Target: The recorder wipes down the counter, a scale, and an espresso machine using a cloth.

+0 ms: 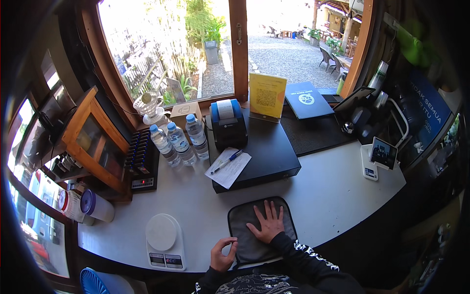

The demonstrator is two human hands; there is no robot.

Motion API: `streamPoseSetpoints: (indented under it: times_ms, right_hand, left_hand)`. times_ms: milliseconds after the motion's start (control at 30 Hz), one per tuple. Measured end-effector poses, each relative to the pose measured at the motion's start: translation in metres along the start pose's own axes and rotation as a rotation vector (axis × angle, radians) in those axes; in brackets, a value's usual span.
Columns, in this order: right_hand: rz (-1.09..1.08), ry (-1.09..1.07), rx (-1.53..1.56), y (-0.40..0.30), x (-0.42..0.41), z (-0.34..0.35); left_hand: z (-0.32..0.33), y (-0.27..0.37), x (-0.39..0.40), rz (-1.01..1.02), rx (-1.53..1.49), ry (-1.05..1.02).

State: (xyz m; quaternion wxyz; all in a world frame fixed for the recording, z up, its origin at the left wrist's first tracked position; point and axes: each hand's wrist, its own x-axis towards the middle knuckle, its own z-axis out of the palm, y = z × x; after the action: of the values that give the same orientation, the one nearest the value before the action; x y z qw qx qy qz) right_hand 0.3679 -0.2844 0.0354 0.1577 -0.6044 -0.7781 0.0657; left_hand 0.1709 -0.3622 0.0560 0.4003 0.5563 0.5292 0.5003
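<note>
A dark grey cloth [246,217] with a black bound edge lies spread on the white counter in front of me. My right hand [270,222] rests palm down on it, fingers spread. At the cloth's left edge is my left hand [223,253], its thumb and forefinger curled towards each other. Whether they pinch the edge of the cloth cannot be made out. Left of that hand stands a white kitchen scale [161,235] with a round platform. Beyond the cloth is a black cash drawer [264,147], bearing a slip of paper [224,174] with a pen [227,161] across it.
A receipt printer [229,126] and a yellow sign [268,96] stand on the drawer. Three water bottles [180,143] are left of it, near a wooden cabinet [97,147] and lidded jars [97,205]. A small screen on a white stand [382,154] is at right.
</note>
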Motion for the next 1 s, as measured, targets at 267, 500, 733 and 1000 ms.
streamPoseSetpoints:
  times_ms: [267, 500, 733, 1000]
  right_hand:
    - [-0.274, -0.101, 0.134, 0.015, -0.003, 0.002]
    - [-0.060, 0.043, 0.008, 0.007, 0.002, 0.006]
    - [-0.330, -0.084, 0.307, 0.025, -0.004, -0.007]
    - [-0.160, 0.008, 0.407, 0.011, -0.012, 0.007]
  left_hand:
    - [0.005, -0.003, -0.002, -0.009, 0.027, -0.021]
    - [0.008, 0.000, -0.008, -0.080, 0.018, 0.000]
    - [0.012, 0.007, -0.005, -0.036, 0.022, 0.018]
    - [0.058, 0.009, -0.007, 0.049, 0.346, -0.077]
